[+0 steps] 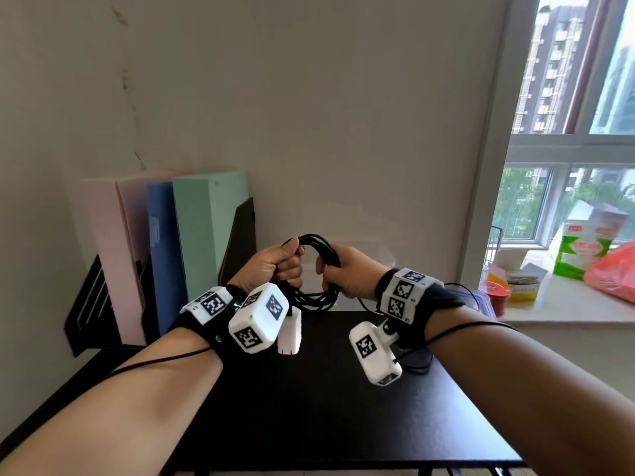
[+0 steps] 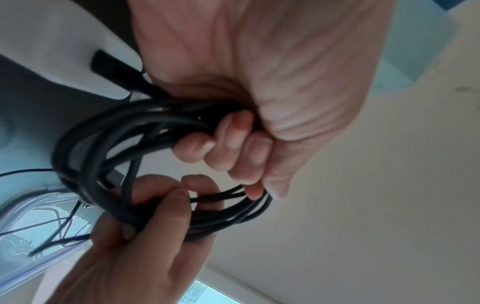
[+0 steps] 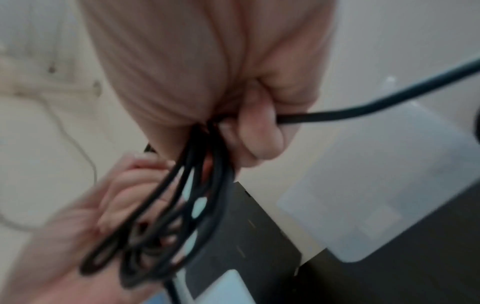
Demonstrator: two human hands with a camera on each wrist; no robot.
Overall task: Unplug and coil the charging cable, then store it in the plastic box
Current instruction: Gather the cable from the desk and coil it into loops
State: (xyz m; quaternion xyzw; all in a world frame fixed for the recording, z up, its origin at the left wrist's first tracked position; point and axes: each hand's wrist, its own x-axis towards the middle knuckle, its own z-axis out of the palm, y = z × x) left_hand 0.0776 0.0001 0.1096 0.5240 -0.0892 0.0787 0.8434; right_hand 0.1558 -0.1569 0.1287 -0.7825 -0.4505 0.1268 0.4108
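Both hands are working the coiling step: the left hand (image 1: 283, 264) and the right hand (image 1: 347, 271) are each curling their fingers tightly around opposite sides of the black charging cable (image 1: 314, 269), holding its loops in the air above a black desk (image 1: 309, 407), with the white adapter (image 1: 290, 333) dangling beneath. Judging by this, the next move is calling for gathering the last slack and carrying the bundle right to the clear plastic box (image 3: 376, 185) lying near the desk's far right corner. Pastel folders (image 1: 192, 249) are leaning against a pale wall, and a bright window (image 1: 577, 132) is lighting a cluttered sill.
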